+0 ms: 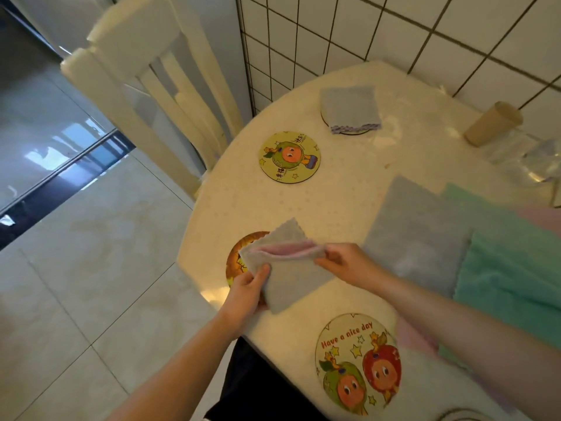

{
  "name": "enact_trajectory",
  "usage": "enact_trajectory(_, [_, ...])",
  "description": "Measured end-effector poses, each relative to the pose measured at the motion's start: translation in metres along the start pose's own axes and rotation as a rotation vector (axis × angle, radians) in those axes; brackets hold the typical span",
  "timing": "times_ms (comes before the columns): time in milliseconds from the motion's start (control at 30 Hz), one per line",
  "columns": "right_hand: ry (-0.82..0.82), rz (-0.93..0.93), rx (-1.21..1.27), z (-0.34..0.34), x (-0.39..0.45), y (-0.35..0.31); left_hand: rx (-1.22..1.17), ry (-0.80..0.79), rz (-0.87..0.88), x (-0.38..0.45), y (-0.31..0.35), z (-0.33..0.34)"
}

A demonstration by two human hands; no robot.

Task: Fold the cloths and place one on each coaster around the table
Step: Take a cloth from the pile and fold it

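**Table setting: grey cloth held in both hands**

- Grey cloth (288,268): folded, pink inner face showing along the upper fold. Held just above the table's near-left edge, partly over the orange coaster (238,262).
- Left hand (247,288): grips the cloth's lower-left corner, thumb on top, fingers curled beneath.
- Right hand (346,261): pinches the cloth's right end at the fold.
- Table (349,177): rounded, pale, against a white tiled wall (394,28).
- Yellow coaster (290,156): bare, cartoon print, towards the far left.
- Far coaster (349,130): only its rim shows, under a folded grey-blue cloth (349,107).
- Near coaster (358,364): bare, reads "Have a nice day", by the near edge.
- Cloth pile (425,232): flat grey cloth on top, green cloth (510,268) and pink edges beside and under it, at the right.
- Paper cup (491,123): tilted, near the wall; clear glassware (534,162) just beside it.
- Chair (145,71): white, slatted back, at the table's far left.
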State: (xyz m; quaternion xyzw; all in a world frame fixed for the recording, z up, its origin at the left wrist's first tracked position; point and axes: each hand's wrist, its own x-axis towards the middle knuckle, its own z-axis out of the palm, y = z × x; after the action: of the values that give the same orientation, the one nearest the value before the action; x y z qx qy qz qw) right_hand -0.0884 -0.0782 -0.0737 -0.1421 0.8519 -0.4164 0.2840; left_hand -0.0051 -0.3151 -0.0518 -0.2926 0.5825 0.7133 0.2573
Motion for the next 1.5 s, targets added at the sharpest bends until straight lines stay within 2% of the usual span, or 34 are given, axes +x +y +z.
enact_trajectory(100, [0.058, 0.084, 0.036, 0.005, 0.023, -0.011, -0.120, 0.095, -0.012, 0.009, 0.001, 0.000])
enact_trajectory(300, [0.116, 0.173, -0.067, 0.011, 0.035, -0.014, -0.084, 0.202, 0.025, 0.007, 0.000, 0.009])
enact_trajectory(433, [0.098, 0.212, -0.187, 0.014, 0.039, -0.017, -0.117, 0.231, -0.023, 0.006, -0.002, 0.010])
enact_trajectory(567, [0.087, 0.220, -0.373, 0.017, 0.039, -0.026, -0.032, 0.303, -0.011, 0.004, -0.011, 0.009])
enact_trajectory(700, [0.091, 0.217, -0.534, 0.021, 0.035, -0.034, 0.253, 0.452, 0.098, -0.005, -0.016, 0.009])
enact_trajectory(733, [0.110, 0.212, -0.552, 0.021, 0.033, -0.037, 0.410, 0.497, 0.187, -0.009, -0.017, 0.009])
enact_trajectory(800, [0.192, 0.091, -0.678, 0.025, 0.030, -0.038, 0.860, 0.570, 0.498, -0.011, -0.020, 0.004])
enact_trajectory(867, [0.227, -0.099, -0.888, 0.032, 0.028, -0.037, 1.224, 0.528, 0.781, -0.003, -0.028, -0.001])
enact_trajectory(900, [0.220, -0.163, -0.978, 0.035, 0.028, -0.035, 1.351, 0.480, 0.824, 0.002, -0.033, -0.003])
enact_trajectory(967, [0.174, -0.222, -1.087, 0.039, 0.029, -0.027, 1.488, 0.389, 0.749, 0.010, -0.041, -0.004])
enact_trajectory(1067, [0.108, -0.185, -1.108, 0.033, 0.029, -0.019, 1.547, 0.322, 0.607, 0.015, -0.048, -0.010])
enact_trajectory(1167, [0.078, -0.121, -1.072, 0.024, 0.027, -0.021, 1.509, 0.309, 0.583, 0.015, -0.048, -0.013])
enact_trajectory(1267, [0.075, -0.117, -1.019, 0.018, 0.038, -0.033, 1.351, 0.340, 0.525, 0.011, -0.041, -0.006])
enact_trajectory(1367, [0.063, -0.190, -0.931, 0.015, 0.059, -0.046, 1.058, 0.472, 0.458, -0.001, -0.036, 0.006])
enact_trajectory(1500, [-0.052, -0.228, -0.935, 0.014, 0.084, -0.060, 0.538, 0.529, 0.285, -0.010, -0.029, 0.023])
